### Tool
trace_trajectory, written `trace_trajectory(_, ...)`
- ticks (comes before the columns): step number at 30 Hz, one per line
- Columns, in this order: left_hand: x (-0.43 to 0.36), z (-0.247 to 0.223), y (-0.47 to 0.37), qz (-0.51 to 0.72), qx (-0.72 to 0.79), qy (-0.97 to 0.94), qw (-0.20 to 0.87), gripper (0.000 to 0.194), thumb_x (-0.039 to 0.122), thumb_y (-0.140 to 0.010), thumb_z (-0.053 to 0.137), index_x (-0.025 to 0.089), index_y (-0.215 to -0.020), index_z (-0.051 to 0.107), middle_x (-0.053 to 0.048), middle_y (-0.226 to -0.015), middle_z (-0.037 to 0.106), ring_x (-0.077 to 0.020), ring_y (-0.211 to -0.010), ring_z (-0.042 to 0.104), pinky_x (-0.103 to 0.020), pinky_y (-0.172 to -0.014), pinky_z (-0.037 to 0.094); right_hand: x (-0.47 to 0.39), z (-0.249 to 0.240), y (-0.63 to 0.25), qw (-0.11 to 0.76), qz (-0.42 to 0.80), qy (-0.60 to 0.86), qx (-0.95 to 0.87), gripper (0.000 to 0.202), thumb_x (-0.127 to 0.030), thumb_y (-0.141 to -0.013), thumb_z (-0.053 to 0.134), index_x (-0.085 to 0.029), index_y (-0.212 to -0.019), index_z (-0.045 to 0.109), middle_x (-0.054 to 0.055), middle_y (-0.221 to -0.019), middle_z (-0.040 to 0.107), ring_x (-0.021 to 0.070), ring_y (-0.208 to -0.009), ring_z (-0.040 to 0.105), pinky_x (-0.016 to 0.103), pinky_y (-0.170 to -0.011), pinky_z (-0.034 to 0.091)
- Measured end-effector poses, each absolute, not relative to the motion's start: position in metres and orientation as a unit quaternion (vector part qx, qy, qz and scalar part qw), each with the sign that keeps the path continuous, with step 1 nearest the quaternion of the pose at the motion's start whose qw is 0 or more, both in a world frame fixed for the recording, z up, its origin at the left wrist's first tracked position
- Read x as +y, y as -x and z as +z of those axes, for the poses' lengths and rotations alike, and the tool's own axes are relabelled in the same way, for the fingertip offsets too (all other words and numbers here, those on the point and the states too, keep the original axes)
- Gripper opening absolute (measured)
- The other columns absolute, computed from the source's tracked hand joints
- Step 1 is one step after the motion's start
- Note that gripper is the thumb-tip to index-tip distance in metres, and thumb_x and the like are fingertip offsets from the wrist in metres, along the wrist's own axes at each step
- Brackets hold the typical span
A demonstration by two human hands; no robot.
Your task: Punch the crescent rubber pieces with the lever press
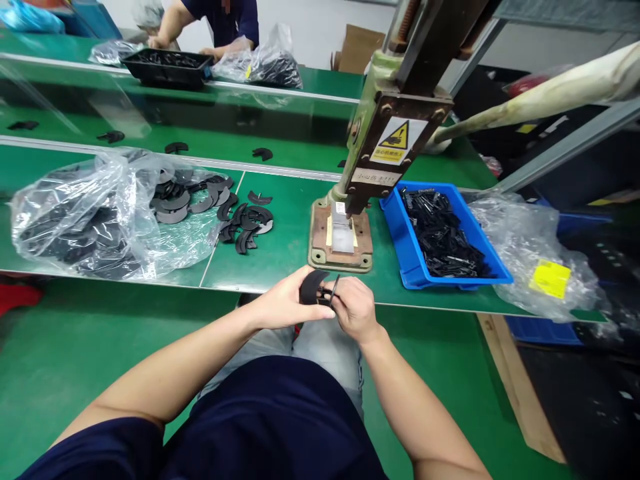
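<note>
Seen from the head camera, the left hand [285, 300] has its thumb and fingers closed around a curved black piece [311, 287], just off the near edge of the green bench [285, 250], below the press [381, 112]. The right hand [356, 308] pinches a thin dark part [335, 288] between thumb and fingertips, right beside the curved piece; whether the two parts are joined is hard to make out, since the fingers cover much of both.

On the press, a warning sticker [399, 141] bears a yellow triangle with a hand symbol over a line of Chinese characters. Below it, a white strip [373, 176] carries handwriting beginning 小心 and ending in exclamation marks. The press's top is cut off by the frame.

At right, a blue bin [450, 283] holds many small black parts, and the writing on a yellow label [550, 279] on the clear bag [505, 233] beside it is illegible. At left, creased plastic of a large bag [125, 200] blurs its dark contents; loose curved pieces [247, 223] lie next to it. Across the bench, a co-worker [235, 23] is cut off at the top.
</note>
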State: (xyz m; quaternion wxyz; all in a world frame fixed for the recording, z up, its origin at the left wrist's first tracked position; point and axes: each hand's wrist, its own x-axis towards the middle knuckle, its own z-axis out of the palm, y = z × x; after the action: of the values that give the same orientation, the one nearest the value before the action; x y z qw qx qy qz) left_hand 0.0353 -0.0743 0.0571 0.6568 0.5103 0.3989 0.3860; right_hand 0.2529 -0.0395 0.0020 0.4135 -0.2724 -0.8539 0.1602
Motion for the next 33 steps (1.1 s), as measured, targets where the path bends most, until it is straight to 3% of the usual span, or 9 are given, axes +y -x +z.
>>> trace_trajectory(6, -0.067, 0.057, -0.04, 0.394, 0.41, -0.475, 0.671, 0.051, 0.054, -0.084, 0.085, 0.015, -0.11, 0.063, -0.005, -0.098, 0.069, -0.0156, -0.083, 0.066, -0.029, -0.073, 0.058, -0.032, 0.015, -0.26, 0.39, 0.083, 0.267, -0.877, 0.017, -0.017, -0.099, 0.06, -0.019, -0.114, 0.067, 0.008, -0.098, 0.073, 0.0206, -0.091, 0.067, 0.037, -0.081, 0.05)
trace_trajectory(10, -0.05, 0.061, -0.032, 0.361, 0.391, -0.463, 0.709, 0.054, 0.06, -0.082, 0.084, 0.012, -0.103, 0.072, -0.006, -0.089, 0.072, -0.0146, -0.074, 0.069, -0.028, -0.068, 0.061, -0.021, 0.023, -0.269, 0.381, 0.073, 0.259, -0.885, 0.02, -0.015, -0.096, 0.065, -0.02, -0.115, 0.067, 0.008, -0.103, 0.074, 0.0197, -0.094, 0.067, 0.037, -0.085, 0.052)
trace_trajectory(15, 0.005, 0.072, -0.002, 0.393, 0.456, -0.455, 0.656, 0.052, 0.056, -0.079, 0.089, 0.011, -0.1, 0.072, -0.008, -0.087, 0.076, -0.0145, -0.07, 0.072, -0.026, -0.063, 0.062, -0.008, 0.027, -0.302, 0.408, 0.072, 0.32, -0.852, 0.04, -0.012, -0.094, 0.067, -0.022, -0.134, 0.064, 0.009, -0.117, 0.074, 0.021, -0.108, 0.068, 0.04, -0.094, 0.056)
trace_trajectory(20, 0.112, 0.07, 0.032, 0.399, 0.6, -0.432, 0.542, 0.034, 0.034, -0.088, 0.085, 0.017, -0.086, 0.057, -0.001, -0.064, 0.066, -0.0101, -0.05, 0.062, -0.016, -0.044, 0.045, 0.002, 0.007, -0.332, 0.445, 0.077, 0.388, -0.803, 0.032, -0.01, -0.095, 0.064, -0.022, -0.124, 0.068, 0.008, -0.112, 0.074, 0.0203, -0.103, 0.069, 0.038, -0.09, 0.058)
trace_trajectory(27, 0.247, 0.071, 0.036, 0.434, 0.683, -0.414, 0.416, 0.026, 0.02, -0.097, 0.073, 0.019, -0.086, 0.049, 0.003, -0.062, 0.06, -0.0079, -0.048, 0.057, -0.017, -0.05, 0.044, 0.003, -0.008, -0.334, 0.457, 0.097, 0.413, -0.782, 0.028, -0.012, -0.097, 0.061, -0.023, -0.121, 0.07, 0.007, -0.108, 0.074, 0.0196, -0.099, 0.07, 0.036, -0.086, 0.059)
trace_trajectory(33, 0.287, 0.066, 0.003, 0.48, 0.649, -0.47, 0.357, 0.013, 0.021, -0.099, 0.069, 0.021, -0.097, 0.055, 0.003, -0.077, 0.064, -0.0088, -0.057, 0.063, -0.017, -0.055, 0.047, 0.001, -0.008, -0.341, 0.472, 0.116, 0.432, -0.76, 0.027, -0.011, -0.097, 0.061, -0.023, -0.119, 0.071, 0.007, -0.105, 0.073, 0.018, -0.097, 0.07, 0.034, -0.084, 0.059)
